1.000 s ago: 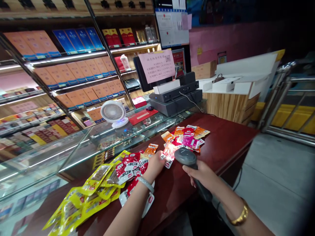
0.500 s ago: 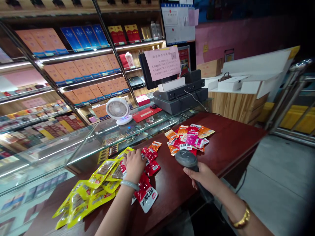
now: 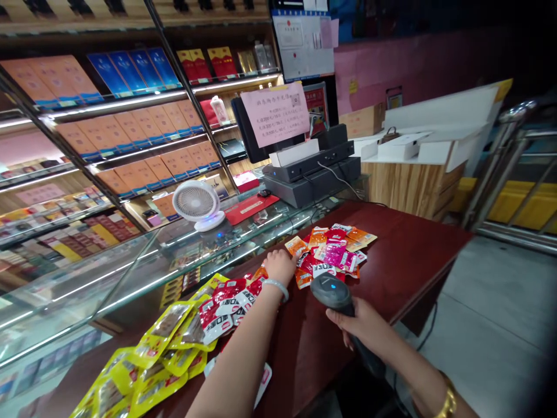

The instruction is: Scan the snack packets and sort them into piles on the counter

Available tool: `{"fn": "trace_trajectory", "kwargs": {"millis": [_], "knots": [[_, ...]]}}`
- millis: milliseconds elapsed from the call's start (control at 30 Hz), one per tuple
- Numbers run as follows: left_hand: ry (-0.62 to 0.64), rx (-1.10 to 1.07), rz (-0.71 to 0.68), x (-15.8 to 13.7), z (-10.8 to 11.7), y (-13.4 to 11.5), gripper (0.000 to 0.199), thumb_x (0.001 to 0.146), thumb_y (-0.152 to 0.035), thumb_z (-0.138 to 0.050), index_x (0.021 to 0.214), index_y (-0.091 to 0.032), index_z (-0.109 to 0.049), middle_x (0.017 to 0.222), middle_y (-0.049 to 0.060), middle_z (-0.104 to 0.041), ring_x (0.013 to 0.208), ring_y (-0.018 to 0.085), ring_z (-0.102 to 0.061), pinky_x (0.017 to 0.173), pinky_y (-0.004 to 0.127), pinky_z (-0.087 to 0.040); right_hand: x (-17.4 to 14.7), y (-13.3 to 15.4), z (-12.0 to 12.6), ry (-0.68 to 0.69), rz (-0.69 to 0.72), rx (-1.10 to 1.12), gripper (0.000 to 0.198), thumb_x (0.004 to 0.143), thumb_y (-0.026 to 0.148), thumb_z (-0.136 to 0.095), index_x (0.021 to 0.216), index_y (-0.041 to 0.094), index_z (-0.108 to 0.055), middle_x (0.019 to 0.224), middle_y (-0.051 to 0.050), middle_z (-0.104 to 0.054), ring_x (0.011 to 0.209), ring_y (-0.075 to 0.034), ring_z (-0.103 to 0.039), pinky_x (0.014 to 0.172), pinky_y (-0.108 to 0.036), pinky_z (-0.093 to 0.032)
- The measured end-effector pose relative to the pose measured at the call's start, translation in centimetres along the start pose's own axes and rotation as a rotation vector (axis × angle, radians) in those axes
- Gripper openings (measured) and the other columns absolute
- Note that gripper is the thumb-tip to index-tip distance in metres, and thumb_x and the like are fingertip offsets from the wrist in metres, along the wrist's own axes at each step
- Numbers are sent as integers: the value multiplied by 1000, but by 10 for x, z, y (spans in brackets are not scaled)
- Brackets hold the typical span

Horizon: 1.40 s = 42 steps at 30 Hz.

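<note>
My left hand (image 3: 281,267) lies over the table between two groups of snack packets, its fingers bent downward and partly hidden. One digit reaches right, apart from the others, to the edge of a pile of small orange, red and pink packets (image 3: 335,255). I see nothing held in it. My right hand (image 3: 363,325) is wrapped around the handle of a black barcode scanner (image 3: 333,290), whose head points at that pile. Left of my left forearm lie red-and-white packets (image 3: 226,302), beside and partly over larger yellow packets (image 3: 161,348). Another white-edged packet (image 3: 264,380) is mostly hidden under the forearm.
Along the far side of the dark red table (image 3: 404,238) runs a glass counter (image 3: 165,261) bearing a white fan (image 3: 196,200), a red mat (image 3: 248,210) and a cash register setup (image 3: 313,174). Stocked shelves (image 3: 143,128) stand behind. A metal railing (image 3: 500,168) is at right.
My left hand has moved right from the red packets to the mixed pile, uncovering red-and-white packets beside the yellow ones. The scanner stays nearly in place. The view has shifted slightly.
</note>
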<state>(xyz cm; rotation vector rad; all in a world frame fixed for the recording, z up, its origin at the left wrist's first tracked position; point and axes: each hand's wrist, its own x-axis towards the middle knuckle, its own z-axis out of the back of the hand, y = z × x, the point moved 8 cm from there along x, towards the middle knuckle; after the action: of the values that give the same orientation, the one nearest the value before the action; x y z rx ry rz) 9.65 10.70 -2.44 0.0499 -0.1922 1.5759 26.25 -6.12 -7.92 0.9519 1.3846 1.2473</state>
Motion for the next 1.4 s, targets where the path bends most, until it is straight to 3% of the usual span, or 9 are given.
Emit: {"fn": "trace_trajectory", "kwargs": {"millis": [133, 267, 500, 633, 867, 1133, 1400], "knots": [[-8, 7, 79, 21, -10, -14, 83, 83, -78, -34, 116, -10, -66, 124, 25, -62, 121, 39, -51, 101, 52, -38, 4, -1, 6, -9, -9, 8, 50, 75, 64, -67, 92, 18, -54, 41, 6, -55, 36, -13, -53, 39, -21, -38], [74, -21, 60, 28, -19, -21, 77, 78, -76, -47, 118, -12, -63, 129, 23, -60, 124, 38, -49, 101, 50, -38, 4, -3, 12, -16, -18, 22, 51, 76, 62, -67, 97, 17, -55, 41, 7, -54, 36, -13, -52, 39, -21, -38], [77, 20, -26, 10, -16, -16, 60, 75, -56, -64, 119, -14, -59, 128, 20, -61, 123, 36, -51, 101, 49, -37, 4, -3, 16, -24, -20, -17, 49, 77, 63, -67, 95, 18, -57, 43, 7, -55, 38, -14, -56, 40, -22, -40], [82, -16, -50, -4, -18, -13, 50, 77, -51, -63, 113, -17, -62, 129, 17, -61, 126, 37, -48, 103, 52, -34, 5, -6, 16, -41, -9, -2, 50, 76, 63, -67, 95, 18, -56, 43, 7, -54, 37, -14, -56, 38, -22, -40], [-51, -226, 4, -26, -12, -14, 32, 83, -38, -60, 109, -19, -61, 110, 12, -70, 114, 30, -58, 96, 42, -38, 2, 0, 11, -39, 37, 13, 51, 76, 67, -67, 88, 18, -54, 51, 8, -54, 38, -12, -56, 39, -22, -42], [-143, -413, 81, -35, 12, 14, 25, 90, -35, -56, 112, -23, -58, 107, 7, -73, 106, 25, -66, 92, 36, -38, -2, 7, 3, -21, 61, 8, 47, 79, 63, -66, 86, 19, -53, 51, 8, -53, 39, -12, -56, 38, -21, -42], [-37, -381, 12, -75, 29, 48, 23, 90, -34, -59, 110, -22, -61, 95, 4, -73, 92, 21, -67, 83, 30, -39, 1, 37, -8, -18, 102, -61, 36, 82, 52, -67, 87, 18, -58, 42, 6, -54, 37, -13, -54, 39, -21, -43]]}}
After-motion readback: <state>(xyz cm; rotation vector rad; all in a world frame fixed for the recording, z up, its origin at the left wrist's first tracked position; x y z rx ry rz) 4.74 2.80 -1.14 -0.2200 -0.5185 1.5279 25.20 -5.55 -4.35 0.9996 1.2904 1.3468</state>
